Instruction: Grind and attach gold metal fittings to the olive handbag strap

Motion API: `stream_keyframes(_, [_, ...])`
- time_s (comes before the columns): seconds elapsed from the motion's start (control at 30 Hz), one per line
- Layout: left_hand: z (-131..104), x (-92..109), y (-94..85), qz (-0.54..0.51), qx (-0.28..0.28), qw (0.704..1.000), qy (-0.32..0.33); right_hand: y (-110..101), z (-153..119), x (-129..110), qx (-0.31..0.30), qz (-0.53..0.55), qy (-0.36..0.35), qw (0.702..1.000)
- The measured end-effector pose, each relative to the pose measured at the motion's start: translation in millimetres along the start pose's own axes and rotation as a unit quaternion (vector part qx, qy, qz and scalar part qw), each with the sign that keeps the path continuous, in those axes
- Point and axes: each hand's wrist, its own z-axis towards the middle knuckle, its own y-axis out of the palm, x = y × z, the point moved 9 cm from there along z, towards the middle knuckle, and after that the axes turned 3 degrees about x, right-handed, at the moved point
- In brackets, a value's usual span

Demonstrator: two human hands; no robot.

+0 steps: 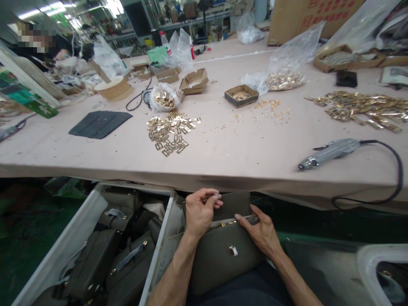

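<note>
Handbag [223,250] in olive-grey rests on the person's lap just below the edge of the pink work table [223,157], seen from the head camera. The left hand [199,210] is pinched shut on the bag's raised flap near its top edge, fingers curled over a thin pale piece I cannot identify, while the right hand [259,231] lies flat with fingers pressing the flap's lower edge beside the gold trim. To work well here, the flap likely wants holding taut between both hands, the right steadying so the metal clasp [233,250] stays facing up. A bin [95,250] of similar bags stands just to the left; gold fittings [170,129] are heaped on the table, and an electric screwdriver [331,151] lies well to the right. What the left fingertips grip is too small to tell, the bag's bottom is hidden by the forearms, and the bin is cut off by the frame.
</note>
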Motion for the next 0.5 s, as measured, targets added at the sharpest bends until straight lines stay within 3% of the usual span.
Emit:
stream_keyframes(0.13, [-6,17,-10.2,0.089,0.026,0.995,0.032,-1,0,-1,0.018,-0.024,-0.019,0.999])
stream_keyframes(0.23, [-7,38,-23.5,0.133,0.062,0.985,0.094,-2,-2,-1,0.022,-0.029,-0.018,0.999])
stream_keyframes(0.33, [-5,59,-42.4,0.085,0.087,0.979,0.164,-6,-6,2,0.025,-0.023,-0.011,0.999])
stream_keyframes(0.4, [-4,71,-66.2,0.041,0.139,0.971,0.19,-10,-8,6,0.032,-0.022,-0.001,0.999])
stream_keyframes(0.5, [-8,89,-102.1,0.121,0.262,0.935,0.208,-13,-11,10,0.03,-0.01,0.011,0.999])
